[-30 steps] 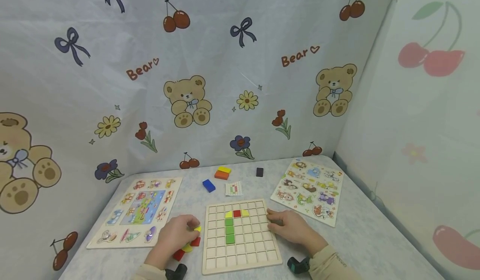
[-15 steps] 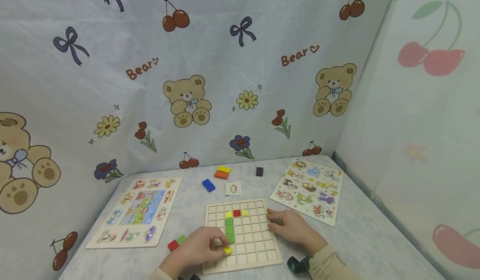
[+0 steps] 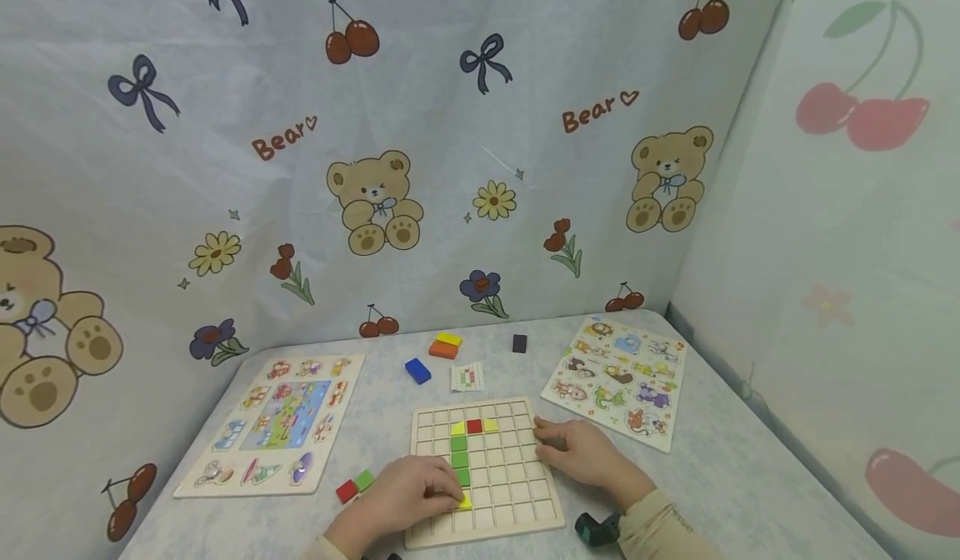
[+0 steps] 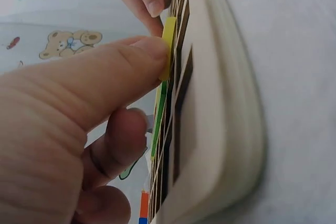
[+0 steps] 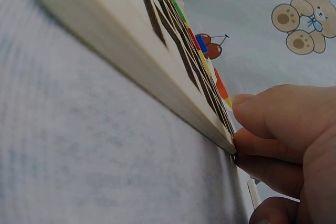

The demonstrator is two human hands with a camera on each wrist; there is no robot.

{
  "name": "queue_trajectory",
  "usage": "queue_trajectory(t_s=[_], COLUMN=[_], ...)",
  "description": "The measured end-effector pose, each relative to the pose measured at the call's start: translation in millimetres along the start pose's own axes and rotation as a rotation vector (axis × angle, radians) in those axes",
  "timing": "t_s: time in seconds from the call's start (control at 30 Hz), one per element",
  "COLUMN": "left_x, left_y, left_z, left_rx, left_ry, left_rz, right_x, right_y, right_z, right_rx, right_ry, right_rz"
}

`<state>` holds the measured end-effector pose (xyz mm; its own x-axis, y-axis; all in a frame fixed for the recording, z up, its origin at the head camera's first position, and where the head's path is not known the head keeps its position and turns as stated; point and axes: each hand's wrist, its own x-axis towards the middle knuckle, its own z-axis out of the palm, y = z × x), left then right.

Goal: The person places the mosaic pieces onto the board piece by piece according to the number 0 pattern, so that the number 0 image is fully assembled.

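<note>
With fingertips and thumb my left hand holds a yellow tile against the wooden grid board. In the left wrist view the thumb lies on the edge of this yellow tile, and the index finger is mostly hidden. Just above it on the board runs a column of green tiles. A red tile sits between two yellow pieces at the column's top. My right hand grips the board's right edge, its thumb at the top side and other fingers at the rim.
Left of the board lie a loose red tile and green tile. Behind it are a pattern card, blue block, orange block and black block. Picture puzzles flank it, left and right.
My left hand has moved right from the loose tiles onto the board, bringing a yellow tile to below the green column. The right hand has stayed at the board's edge.
</note>
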<state>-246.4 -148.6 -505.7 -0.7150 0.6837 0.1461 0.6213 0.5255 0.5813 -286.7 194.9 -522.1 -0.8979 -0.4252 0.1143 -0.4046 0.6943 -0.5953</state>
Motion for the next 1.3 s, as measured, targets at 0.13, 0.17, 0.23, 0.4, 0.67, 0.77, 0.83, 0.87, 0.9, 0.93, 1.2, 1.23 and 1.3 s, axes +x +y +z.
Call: queue_trajectory(t_s=[0.13, 0.17, 0.23, 0.4, 0.67, 0.77, 0.83, 0.87, 0.9, 0.93, 1.2, 1.23, 1.3], left_x=[0.9, 1.1, 1.6, 3.8, 4.4, 3.4, 2.6, 2.2, 1.5, 0.8, -10.7, -13.5, -19.7], left_y=[0.0, 0.2, 0.4, 0.7, 1.9, 0.7, -0.1, -0.3, -0.5, -0.4, -1.5, -2.4, -4.7], left_z=[1.1, 1.5, 2.7, 7.0, 9.8, 9.6, 7.5, 5.6, 3.1, 0.0, -34.4, -40.0, -51.9], left_rx=[0.038, 0.049, 0.08, 0.158, 0.144, 0.106, 0.08, 0.073, 0.07, 0.078, 0.244, 0.256, 0.262], left_ry=[0.01, 0.015, 0.028, 0.073, 0.1, 0.102, 0.113, 0.125, 0.142, 0.163, 0.297, 0.31, 0.328], left_rz=[0.019, 0.025, 0.041, 0.101, 0.116, 0.074, 0.017, -0.012, -0.041, -0.07, -0.325, -0.368, -0.456], right_x=[-1.2, -1.3, -1.4, -0.9, -1.7, -1.5, -1.5, -1.6, -1.9, -2.1, -2.3, -2.2, -1.9], right_y=[-0.9, -1.3, -1.5, -1.3, -4.2, -5.2, -5.4, -5.4, -5.6, -5.8, -6.5, -6.6, -6.2], right_z=[0.1, 0.2, 0.3, -1.2, -2.4, -3.0, -3.0, -3.0, -3.0, -3.0, -3.1, -3.1, -3.0], right_rx=[0.002, 0.003, 0.01, 0.013, 0.005, -0.002, -0.011, -0.014, -0.013, -0.012, -0.011, -0.011, -0.009], right_ry=[-0.003, -0.001, 0.001, 0.004, 0.002, -0.005, -0.007, -0.008, -0.008, -0.009, 0.002, 0.002, 0.0], right_rz=[0.002, -0.002, -0.002, 0.002, -0.023, -0.027, -0.032, -0.033, -0.036, -0.036, -0.008, -0.007, -0.003])
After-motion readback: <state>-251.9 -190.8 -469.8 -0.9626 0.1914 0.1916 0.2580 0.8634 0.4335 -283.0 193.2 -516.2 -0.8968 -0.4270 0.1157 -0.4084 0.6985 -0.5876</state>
